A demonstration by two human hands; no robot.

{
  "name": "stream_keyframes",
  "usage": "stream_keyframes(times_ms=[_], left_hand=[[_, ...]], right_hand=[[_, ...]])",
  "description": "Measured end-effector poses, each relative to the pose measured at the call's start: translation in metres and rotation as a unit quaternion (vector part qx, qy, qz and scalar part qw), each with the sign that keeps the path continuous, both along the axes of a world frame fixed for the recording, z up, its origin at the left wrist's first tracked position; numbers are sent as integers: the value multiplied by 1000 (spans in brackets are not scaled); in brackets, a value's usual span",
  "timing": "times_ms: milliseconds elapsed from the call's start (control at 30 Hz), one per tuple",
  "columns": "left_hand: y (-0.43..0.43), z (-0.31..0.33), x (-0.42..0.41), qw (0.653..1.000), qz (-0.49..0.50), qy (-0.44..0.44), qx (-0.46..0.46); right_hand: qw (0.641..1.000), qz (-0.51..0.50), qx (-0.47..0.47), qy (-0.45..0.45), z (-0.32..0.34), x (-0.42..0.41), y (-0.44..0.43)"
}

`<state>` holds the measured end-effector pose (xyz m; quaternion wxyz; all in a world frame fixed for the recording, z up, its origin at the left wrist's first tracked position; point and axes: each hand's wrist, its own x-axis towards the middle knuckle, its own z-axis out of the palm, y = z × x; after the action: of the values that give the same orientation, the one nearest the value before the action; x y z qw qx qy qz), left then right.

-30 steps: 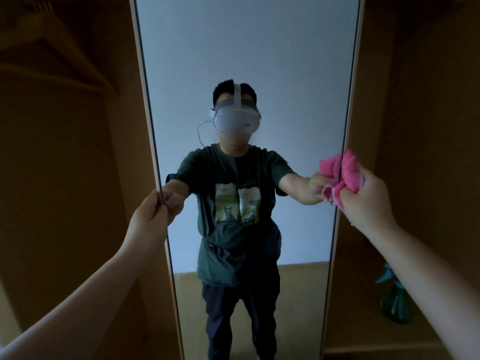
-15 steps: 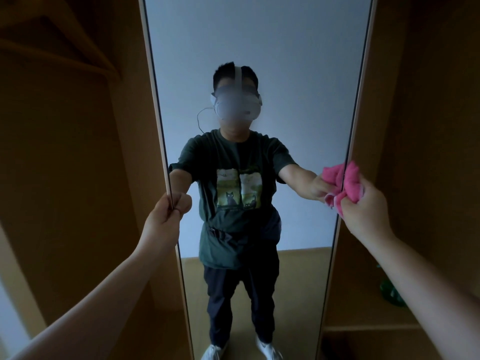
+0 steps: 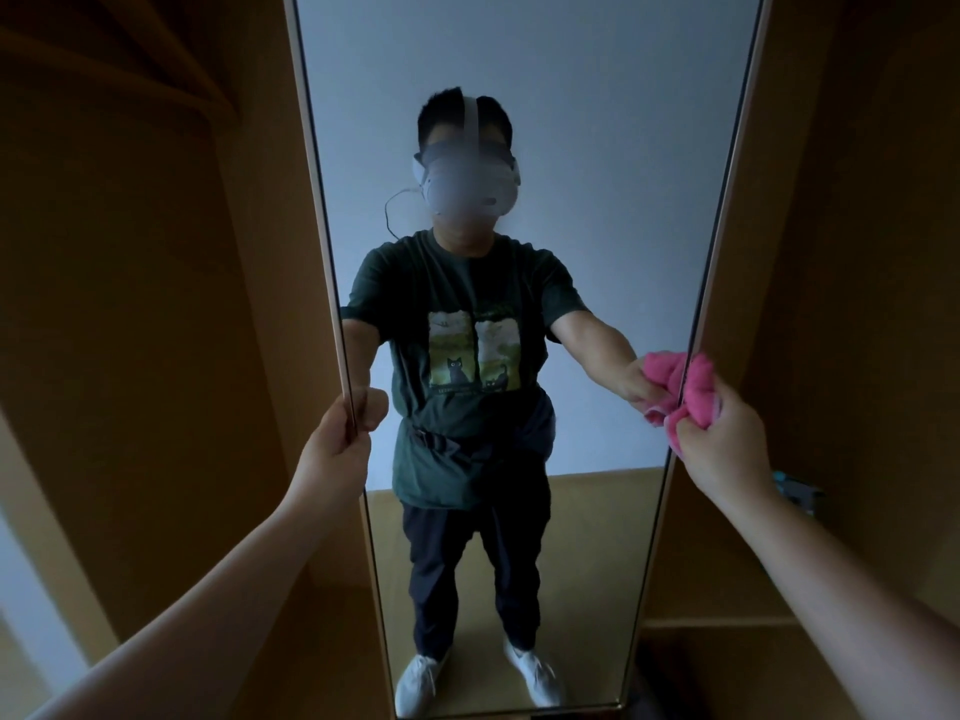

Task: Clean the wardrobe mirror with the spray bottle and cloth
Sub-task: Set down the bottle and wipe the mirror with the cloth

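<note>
1. Looking down the centre of the frame, I see the tall wardrobe mirror with a thin pale metal frame (image 3: 597, 148), standing between brown wooden wardrobe panels (image 3: 156, 304).
2. My left hand (image 3: 337, 449), at centre left, has its fingers curled around the mirror's left edge, thumb towards me, gripping the frame.
3. My right hand (image 3: 724, 444), at centre right, is closed in a fist on a crumpled bright pink cloth (image 3: 696, 389).
4. That pink cloth is pressed against the mirror's right edge, wrapping slightly over the frame; its reflection shows just beside it in the glass.
5. At the right edge of the frame, behind my right forearm, a small piece of a teal-green spray bottle (image 3: 792, 488) shows in the wardrobe compartment; most of it is hidden and dim, so I cannot tell how it stands.
6. The glass reflects a standing person in a dark green printed T-shirt, dark trousers and white shoes, both arms reaching out to the mirror's sides.
</note>
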<state>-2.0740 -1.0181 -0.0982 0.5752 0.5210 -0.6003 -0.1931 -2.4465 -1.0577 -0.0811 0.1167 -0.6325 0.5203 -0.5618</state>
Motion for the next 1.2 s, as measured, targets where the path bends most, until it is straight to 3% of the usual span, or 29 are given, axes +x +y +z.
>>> stream_keyframes(times_ms=[867,1200], left_hand=[[9,-55,1,995,-56,-68,47],[6,-82,6,992,-21,-79,100]], right_hand=[[994,-20,103,-17,-71,4,5],[990,-23,139,-8,-94,4,9]])
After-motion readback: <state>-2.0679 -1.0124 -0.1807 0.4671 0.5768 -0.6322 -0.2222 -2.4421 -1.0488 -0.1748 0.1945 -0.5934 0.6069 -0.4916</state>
